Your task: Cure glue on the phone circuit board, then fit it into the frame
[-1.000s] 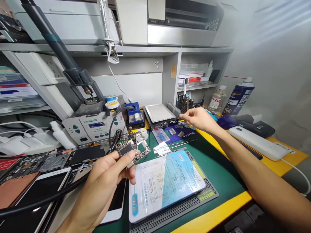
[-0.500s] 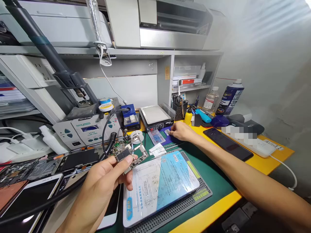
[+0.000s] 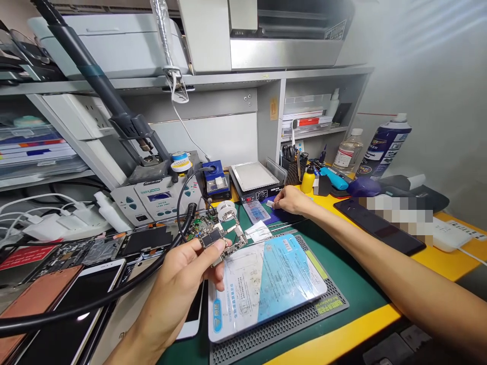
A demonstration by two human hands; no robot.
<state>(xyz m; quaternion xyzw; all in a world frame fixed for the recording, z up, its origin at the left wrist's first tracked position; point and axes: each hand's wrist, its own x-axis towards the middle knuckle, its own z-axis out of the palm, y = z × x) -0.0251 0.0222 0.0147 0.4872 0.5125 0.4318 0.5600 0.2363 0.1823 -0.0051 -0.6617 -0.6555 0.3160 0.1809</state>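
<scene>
My left hand grips a phone circuit board between thumb and fingers, above the left end of a blue and white box. The board is cut to an irregular outline and carries dark chips and metal shields. Farther back, my right hand reaches over a purple pad in front of the hot plate. Its thumb and forefinger are pinched at a small pale piece whose kind I cannot tell. Just left of it lies a clear flat case.
A white paper piece and thin tweezers lie behind the box. Beneath the box is a grey perforated mat. Phones and a black hose crowd the left side. On the right stand a yellow bottle, a spray can and a dark phone.
The whole scene has shifted rightward as the head view turned left. The circuit board stays in my left hand. My right hand's fingers remain at the purple pad, with the pale piece now more visible.
</scene>
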